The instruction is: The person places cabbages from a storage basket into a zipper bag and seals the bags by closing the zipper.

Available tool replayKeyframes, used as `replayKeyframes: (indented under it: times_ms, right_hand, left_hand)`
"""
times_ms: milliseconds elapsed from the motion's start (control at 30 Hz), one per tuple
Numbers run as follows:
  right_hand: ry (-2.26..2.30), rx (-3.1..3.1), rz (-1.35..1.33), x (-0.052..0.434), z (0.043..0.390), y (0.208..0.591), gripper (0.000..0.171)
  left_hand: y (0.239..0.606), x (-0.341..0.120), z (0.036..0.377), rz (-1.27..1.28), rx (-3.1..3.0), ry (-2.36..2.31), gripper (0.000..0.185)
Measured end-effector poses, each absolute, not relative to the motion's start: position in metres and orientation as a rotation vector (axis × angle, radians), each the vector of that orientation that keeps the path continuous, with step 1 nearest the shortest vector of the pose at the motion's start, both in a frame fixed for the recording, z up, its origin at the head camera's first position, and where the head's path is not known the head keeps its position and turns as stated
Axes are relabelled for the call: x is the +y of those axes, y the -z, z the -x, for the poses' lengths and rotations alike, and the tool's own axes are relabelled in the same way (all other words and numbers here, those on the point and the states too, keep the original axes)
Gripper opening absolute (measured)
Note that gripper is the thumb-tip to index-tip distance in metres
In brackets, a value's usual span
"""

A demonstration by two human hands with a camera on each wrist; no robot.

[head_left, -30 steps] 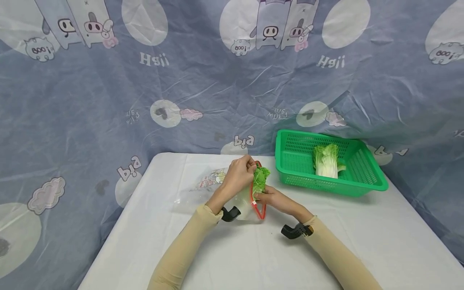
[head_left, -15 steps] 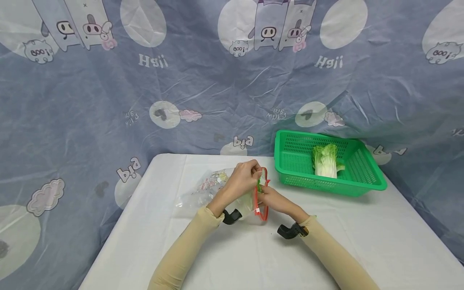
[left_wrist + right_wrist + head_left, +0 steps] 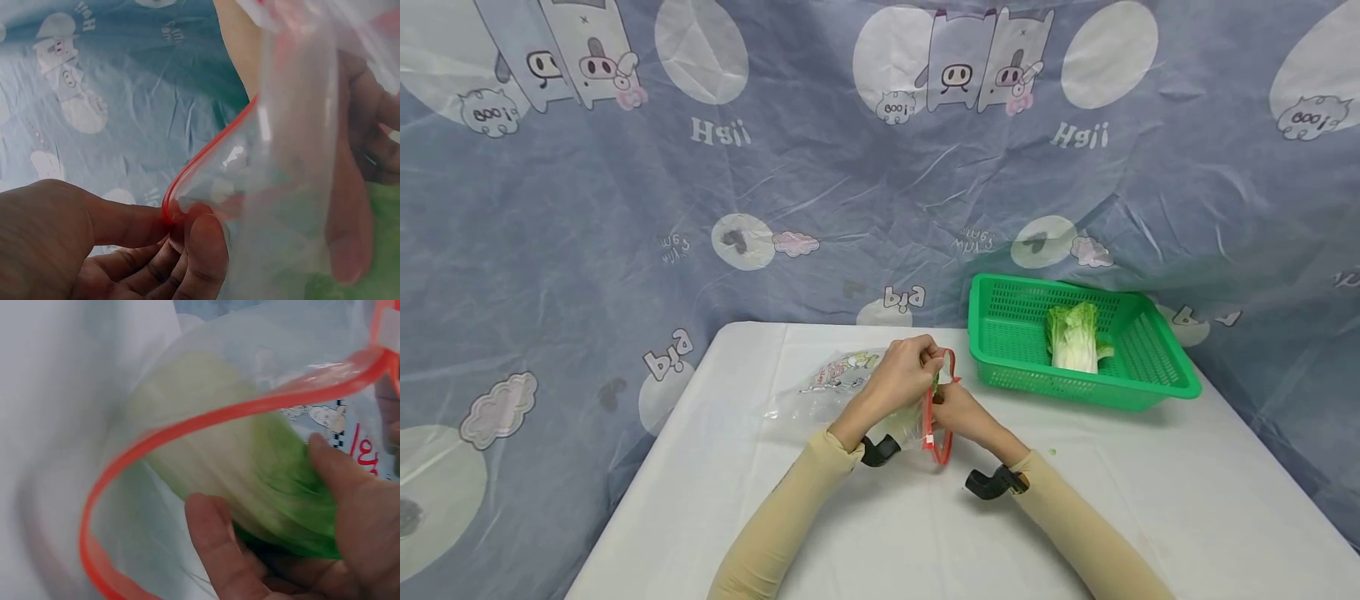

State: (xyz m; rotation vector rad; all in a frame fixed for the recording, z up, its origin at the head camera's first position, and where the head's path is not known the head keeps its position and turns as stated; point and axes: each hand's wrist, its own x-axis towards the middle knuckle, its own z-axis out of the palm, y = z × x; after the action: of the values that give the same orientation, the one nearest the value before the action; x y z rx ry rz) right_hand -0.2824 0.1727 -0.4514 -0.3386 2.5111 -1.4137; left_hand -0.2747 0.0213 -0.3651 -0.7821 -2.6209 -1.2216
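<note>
Right now both hands meet over the middle of the white bench [image 3: 880,533], working a clear zip-top bag [image 3: 842,392] with a red-orange seal rim [image 3: 937,417]. Closest to us, the right hand [image 3: 958,412] has its fingers [image 3: 219,550] curled round a napa cabbage [image 3: 250,462], pale stalk leading and green leaf against the palm. Most of the cabbage sits inside the bag's mouth, and the rim loops round it just above those fingers. Just beyond, the left hand [image 3: 902,379] pinches the top of the rim; the left wrist view shows thumb and fingers [image 3: 200,250] squeezed tight on the bend of the red seal, the plastic hanging from that grip. The bag's printed body trails off to the left of the left fingers, lying on the bench. Both hands sit touching or nearly touching across the bag's opening, and I can't tell which. A black wrist mount [image 3: 992,483] shows on each cream sleeve.

Further out, to the right of the right fingers and well apart from them, a green slotted basket [image 3: 1157,379] stands on the bench with a second napa cabbage [image 3: 1075,337] lying inside. Behind everything hangs a blue cartoon-print backdrop [image 3: 625,208].
</note>
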Motion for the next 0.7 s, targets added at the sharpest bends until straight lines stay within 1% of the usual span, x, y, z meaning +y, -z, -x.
replayKeyframes:
  times_ms: [167,267,367,433,600,700]
  right_hand:
    - [1.376,2.478,0.485,0.181,0.281,0.442,0.028]
    - [1.382,2.475,0.515,0.188,0.278,0.432,0.028]
    - [1.413,2.484,0.445,0.195,0.274,0.420,0.022]
    - [1.412,2.535,0.349,0.199,0.273,0.414,0.019]
    - [1.285,2.740,0.147,0.209,0.276,0.410,0.031]
    - [1.259,2.769,0.158,0.212,0.284,0.418,0.040]
  left_hand:
    - [0.365,0.020,0.276,0.756,-2.623,1.224,0.010]
    - [0.365,0.019,0.277,0.747,-2.621,1.223,0.011]
    - [0.364,0.019,0.277,0.744,-2.617,1.236,0.012]
    - [0.363,0.018,0.277,0.742,-2.611,1.244,0.011]
    - [0.359,0.016,0.276,0.724,-2.610,1.240,0.010]
    - [0.357,0.014,0.275,0.734,-2.625,1.247,0.009]
